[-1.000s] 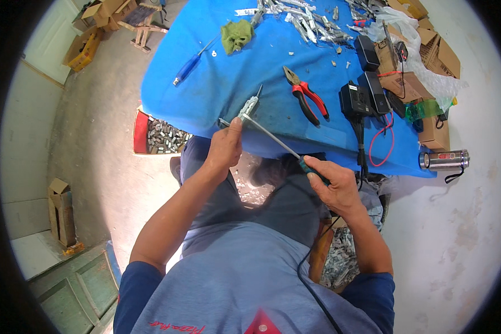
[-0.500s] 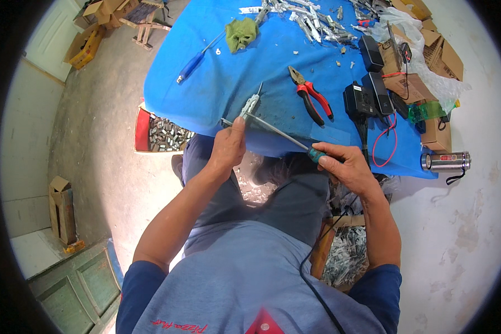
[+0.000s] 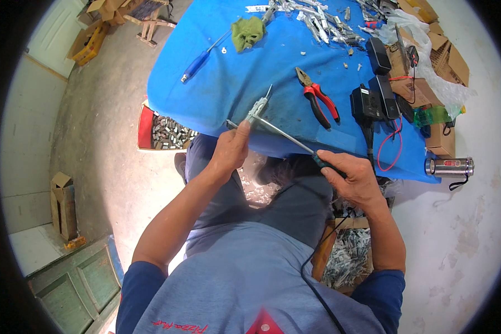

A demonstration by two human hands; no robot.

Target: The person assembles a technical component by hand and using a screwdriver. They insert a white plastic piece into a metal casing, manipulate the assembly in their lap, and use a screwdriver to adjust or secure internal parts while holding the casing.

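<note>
Left hand point(image 3: 232, 151) pinches a small metal part point(image 3: 257, 107) steady at the near edge of the blue table point(image 3: 217, 94), right hand point(image 3: 353, 179) fisted round a soldering iron point(image 3: 286, 136), tip meeting it.

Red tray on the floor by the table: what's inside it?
The red tray holds a heap of small grey metal pieces. Its far side is hidden under the blue tablecloth, so the rest cannot be seen.

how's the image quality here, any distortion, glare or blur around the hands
Head view: strong fisheye bending, the blue table edge curves and a black rim rings the frame; bright even daylight, pale floor on the right nearly washed out; the left hand, right hand and the thin metal tool between them look sharp, with no motion blur.
</note>
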